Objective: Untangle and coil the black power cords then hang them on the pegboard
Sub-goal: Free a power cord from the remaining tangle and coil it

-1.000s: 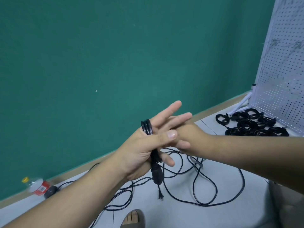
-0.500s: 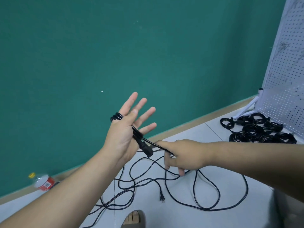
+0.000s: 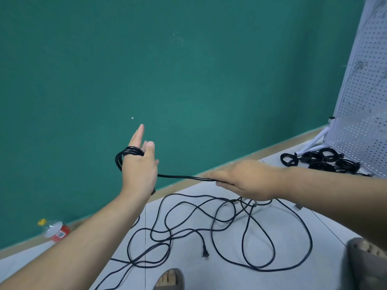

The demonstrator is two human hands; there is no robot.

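Note:
My left hand [image 3: 139, 166] is raised with straight fingers, and several turns of a black power cord [image 3: 186, 177] are wound around it near the thumb. The cord runs taut from that hand to my right hand [image 3: 245, 181], which grips it, knuckles up. Below, the loose remainder of the cord [image 3: 230, 229] lies tangled on the grey floor, its plug [image 3: 205, 253] near the front. A pile of coiled black cords [image 3: 320, 161] lies at the foot of the white pegboard [image 3: 364, 105] on the right.
A green wall [image 3: 167, 70] stands behind with a wooden skirting along the floor. A plastic bottle [image 3: 54, 230] with a red label lies at the wall on the left. Sandalled feet [image 3: 169, 279] show at the bottom edge and lower right.
My right hand has pulled away to the right, drawing the cord taut. My left hand has turned and moved left with more cord wound on it.

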